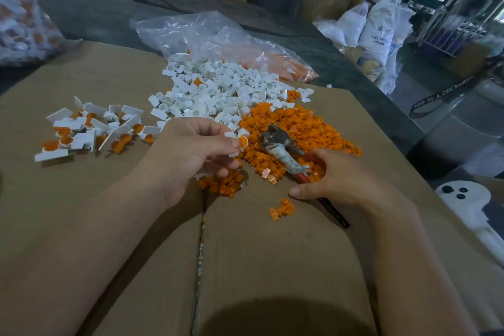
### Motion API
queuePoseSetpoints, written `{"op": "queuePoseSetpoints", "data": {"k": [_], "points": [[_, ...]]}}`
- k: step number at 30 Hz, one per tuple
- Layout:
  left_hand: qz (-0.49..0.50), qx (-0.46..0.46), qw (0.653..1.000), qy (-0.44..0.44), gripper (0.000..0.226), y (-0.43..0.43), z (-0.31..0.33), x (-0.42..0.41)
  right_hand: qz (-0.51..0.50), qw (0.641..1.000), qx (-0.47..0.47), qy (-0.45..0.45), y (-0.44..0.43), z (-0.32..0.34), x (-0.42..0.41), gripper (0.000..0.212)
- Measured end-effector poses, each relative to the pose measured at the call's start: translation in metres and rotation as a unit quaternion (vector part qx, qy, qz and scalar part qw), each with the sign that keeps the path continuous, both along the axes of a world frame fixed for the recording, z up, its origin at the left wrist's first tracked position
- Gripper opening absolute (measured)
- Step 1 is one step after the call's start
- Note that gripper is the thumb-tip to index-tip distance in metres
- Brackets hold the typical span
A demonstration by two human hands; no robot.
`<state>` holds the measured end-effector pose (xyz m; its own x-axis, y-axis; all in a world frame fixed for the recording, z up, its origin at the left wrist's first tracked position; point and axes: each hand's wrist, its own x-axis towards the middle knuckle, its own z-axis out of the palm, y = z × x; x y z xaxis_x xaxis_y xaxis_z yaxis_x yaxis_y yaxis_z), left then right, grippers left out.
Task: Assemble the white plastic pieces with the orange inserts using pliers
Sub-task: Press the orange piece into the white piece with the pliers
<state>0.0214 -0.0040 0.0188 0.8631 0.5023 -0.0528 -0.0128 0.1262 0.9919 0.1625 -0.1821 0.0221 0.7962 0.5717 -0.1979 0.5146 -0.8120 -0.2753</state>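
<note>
The left hand (188,150) pinches a white piece (230,134) with an orange insert (243,141) in it. Just right of it, the pliers (282,151) lie slanted on the orange pile (300,123), nose pointing up toward that piece. The right hand (335,174) curls round their handles, so it is nearer the tool.

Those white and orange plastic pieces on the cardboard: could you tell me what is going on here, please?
A person is fitting them together. The left hand pinches a white piece with an orange insert in it; the right hand grips the pliers, which lie on the loose orange inserts. Assembled pieces sit to the left.
</note>
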Motion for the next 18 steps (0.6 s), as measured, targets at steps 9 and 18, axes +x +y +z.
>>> {"op": "queuePoseSetpoints", "data": {"k": [9,18], "points": [[0.005,0.006,1.0,0.001,0.011,0.001,-0.001,-0.001,-0.013,0.998,0.046,-0.027,0.002,0.004,-0.005,0.074],[0.025,0.017,0.999,0.01,0.013,0.0,-0.003,0.002,-0.038,0.99,0.094,-0.099,0.007,0.011,-0.012,0.034]]}}
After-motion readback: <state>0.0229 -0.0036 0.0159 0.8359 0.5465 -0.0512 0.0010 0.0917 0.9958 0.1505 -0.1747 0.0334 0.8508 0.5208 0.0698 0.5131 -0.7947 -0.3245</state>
